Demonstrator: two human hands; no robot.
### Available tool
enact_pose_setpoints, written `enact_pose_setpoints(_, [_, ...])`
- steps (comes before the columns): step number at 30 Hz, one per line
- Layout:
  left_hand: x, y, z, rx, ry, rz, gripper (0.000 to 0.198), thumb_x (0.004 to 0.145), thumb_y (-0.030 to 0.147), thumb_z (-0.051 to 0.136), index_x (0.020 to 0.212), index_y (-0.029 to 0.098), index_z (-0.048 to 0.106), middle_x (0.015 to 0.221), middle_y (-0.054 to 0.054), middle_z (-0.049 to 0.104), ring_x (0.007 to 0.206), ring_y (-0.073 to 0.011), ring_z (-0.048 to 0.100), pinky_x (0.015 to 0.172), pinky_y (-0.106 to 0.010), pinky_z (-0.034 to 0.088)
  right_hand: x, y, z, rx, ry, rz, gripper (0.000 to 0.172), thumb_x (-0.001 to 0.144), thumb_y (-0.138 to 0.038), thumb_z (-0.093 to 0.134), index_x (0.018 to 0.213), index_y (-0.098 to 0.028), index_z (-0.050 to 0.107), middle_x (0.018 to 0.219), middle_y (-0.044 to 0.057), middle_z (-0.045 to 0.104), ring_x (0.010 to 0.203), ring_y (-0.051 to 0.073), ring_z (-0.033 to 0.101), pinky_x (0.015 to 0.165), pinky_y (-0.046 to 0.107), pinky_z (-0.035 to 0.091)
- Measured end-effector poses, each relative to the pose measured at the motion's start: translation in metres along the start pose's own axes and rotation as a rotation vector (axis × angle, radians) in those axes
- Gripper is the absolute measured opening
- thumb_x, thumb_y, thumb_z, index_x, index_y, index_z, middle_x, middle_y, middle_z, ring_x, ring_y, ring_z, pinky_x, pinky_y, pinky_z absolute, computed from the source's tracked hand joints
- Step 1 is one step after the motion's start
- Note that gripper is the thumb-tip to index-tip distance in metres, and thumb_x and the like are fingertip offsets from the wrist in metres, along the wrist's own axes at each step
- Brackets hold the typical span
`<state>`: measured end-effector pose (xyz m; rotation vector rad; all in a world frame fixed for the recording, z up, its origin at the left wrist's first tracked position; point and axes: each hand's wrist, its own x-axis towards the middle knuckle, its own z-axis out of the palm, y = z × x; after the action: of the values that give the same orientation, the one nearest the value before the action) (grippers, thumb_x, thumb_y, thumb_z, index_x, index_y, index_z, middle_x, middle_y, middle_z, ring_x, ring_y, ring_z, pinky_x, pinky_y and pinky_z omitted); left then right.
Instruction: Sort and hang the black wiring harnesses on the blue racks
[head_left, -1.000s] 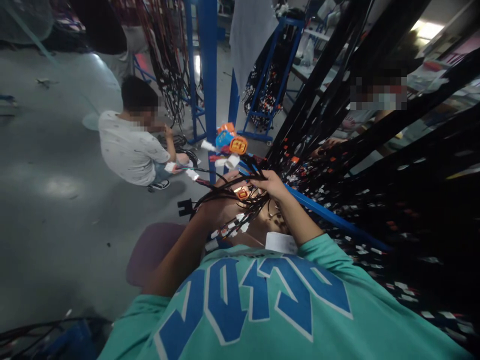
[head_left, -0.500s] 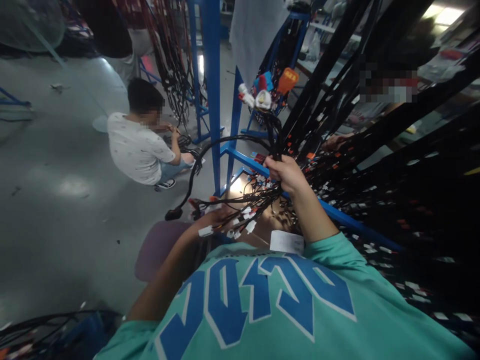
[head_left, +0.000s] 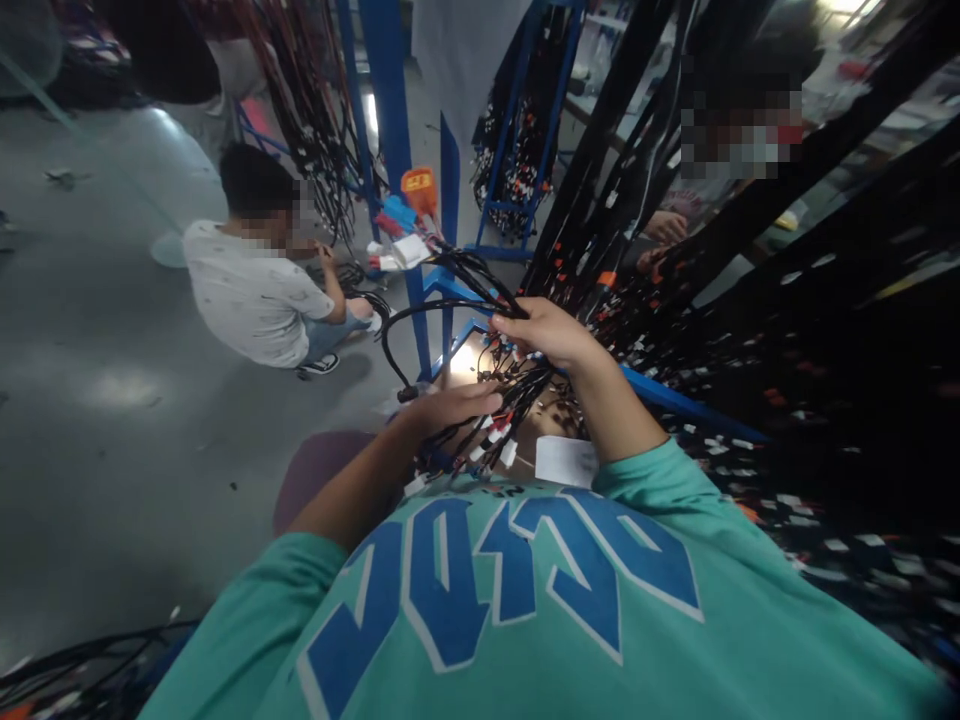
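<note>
My right hand (head_left: 546, 330) is closed round a black wire harness (head_left: 484, 275), with the thumb lying along the top of the bundle. From this grip one end reaches up and left to a cluster of connectors, among them an orange connector (head_left: 419, 190), a blue connector (head_left: 400, 212) and a white connector (head_left: 409, 251). A looped black cable (head_left: 390, 345) curves down to the left. My left hand (head_left: 459, 404) lies with fingers stretched out against the harness's lower branches, its underside hidden. Small white connectors (head_left: 510, 453) hang below it, close to my shirt.
Blue metal frame posts (head_left: 390, 110) stand ahead. Many black harnesses (head_left: 787, 330) hang densely on the right, where another person's hand (head_left: 666, 227) shows. A person in a white shirt (head_left: 251, 290) crouches at left. A purple seat (head_left: 319, 475) is beside my left forearm.
The connector cluster has swung left and down as my right hand tilted the harness. My left hand has moved right along the lower branches, closer to my right hand. The view has shifted slightly.
</note>
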<state>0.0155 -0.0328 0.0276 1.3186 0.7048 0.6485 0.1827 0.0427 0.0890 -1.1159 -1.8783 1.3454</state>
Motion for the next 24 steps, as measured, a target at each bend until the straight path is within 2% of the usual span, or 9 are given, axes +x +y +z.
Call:
enact_pose_setpoints(3, [0.009,-0.021,0.019,-0.312,-0.254,-0.131,0.069,0.070,0.067,0.053,0.106,0.008,0.062,0.091,-0.017,0.068,0.079,-0.0233,0.065,0.076,-0.035,0.050,-0.005,0.004,0.007,-0.317,0.150,-0.072,0.034,0.070,-0.047,0.066,0.077,-0.014,0.061,0.060,-0.001,0.053,0.058,0.012,0.048,0.054,0.023,0.038])
enact_pose_setpoints(5, [0.007,-0.029,0.026,-0.443,-0.341,-0.207,0.072,0.072,0.069,0.048,0.108,0.008,0.061,0.085,-0.016,0.069,0.070,-0.0220,0.065,0.068,-0.034,0.051,-0.011,0.007,0.011,-0.555,0.276,-0.108,0.028,0.068,-0.040,0.069,0.082,-0.016,0.063,0.071,0.001,0.059,0.070,0.016,0.054,0.064,0.027,0.042])
enact_pose_setpoints(10, [-0.008,-0.028,0.037,-0.621,-0.286,-0.316,0.065,0.086,0.060,0.028,0.116,0.009,0.055,0.083,-0.016,0.068,0.069,-0.0224,0.065,0.060,-0.032,0.051,-0.057,0.000,0.017,-0.602,0.401,-0.436,0.020,0.078,-0.034,0.058,0.090,-0.018,0.065,0.092,0.007,0.063,0.090,0.021,0.056,0.082,0.035,0.044])
enact_pose_setpoints(13, [-0.017,-0.023,0.051,-0.704,-0.214,-0.371,0.072,0.088,0.059,0.014,0.116,0.008,0.055,0.078,-0.015,0.067,0.066,-0.0221,0.064,0.057,-0.033,0.051,-0.099,-0.002,0.021,-0.543,0.315,-0.520,0.020,0.082,-0.036,0.054,0.086,-0.019,0.064,0.090,0.006,0.063,0.091,0.020,0.057,0.084,0.037,0.045])
enact_pose_setpoints(16, [-0.023,-0.017,0.064,-0.767,-0.238,-0.340,0.076,0.087,0.062,0.008,0.117,0.009,0.055,0.073,-0.012,0.067,0.062,-0.0208,0.064,0.056,-0.031,0.051,-0.134,0.010,0.030,-0.537,0.319,-0.507,0.019,0.081,-0.037,0.056,0.086,-0.020,0.064,0.100,0.007,0.060,0.098,0.021,0.056,0.088,0.039,0.044])
enact_pose_setpoints(19, [-0.027,-0.011,0.074,-0.766,-0.272,-0.319,0.076,0.087,0.061,0.007,0.117,0.010,0.055,0.068,-0.011,0.066,0.057,-0.0196,0.062,0.056,-0.031,0.050,-0.153,0.033,0.042,-0.488,0.637,-0.417,0.020,0.079,-0.037,0.057,0.089,-0.020,0.061,0.106,0.009,0.056,0.104,0.023,0.051,0.092,0.043,0.041])
enact_pose_setpoints(21, [-0.028,-0.009,0.079,-0.731,-0.221,-0.366,0.079,0.087,0.061,0.004,0.114,0.009,0.057,0.065,-0.011,0.066,0.056,-0.0197,0.061,0.055,-0.031,0.049,-0.159,0.049,0.049,-0.341,0.815,-0.310,0.027,0.077,-0.040,0.058,0.095,-0.021,0.057,0.106,0.009,0.055,0.102,0.022,0.052,0.090,0.042,0.043])
enact_pose_setpoints(22, [-0.029,-0.009,0.081,-0.713,-0.169,-0.385,0.080,0.087,0.060,0.003,0.112,0.009,0.058,0.065,-0.011,0.065,0.056,-0.0197,0.061,0.055,-0.030,0.049,-0.161,0.057,0.053,-0.227,0.825,-0.254,0.032,0.077,-0.043,0.058,0.100,-0.021,0.055,0.106,0.009,0.055,0.100,0.021,0.053,0.089,0.041,0.045])
enact_pose_setpoints(24, [-0.030,-0.012,0.087,-0.677,-0.046,-0.391,0.080,0.087,0.061,0.003,0.110,0.009,0.060,0.068,-0.011,0.066,0.057,-0.0194,0.061,0.055,-0.030,0.048,-0.164,0.069,0.059,0.031,0.663,-0.136,0.041,0.079,-0.050,0.053,0.109,-0.021,0.050,0.104,0.008,0.057,0.093,0.020,0.056,0.084,0.039,0.048])
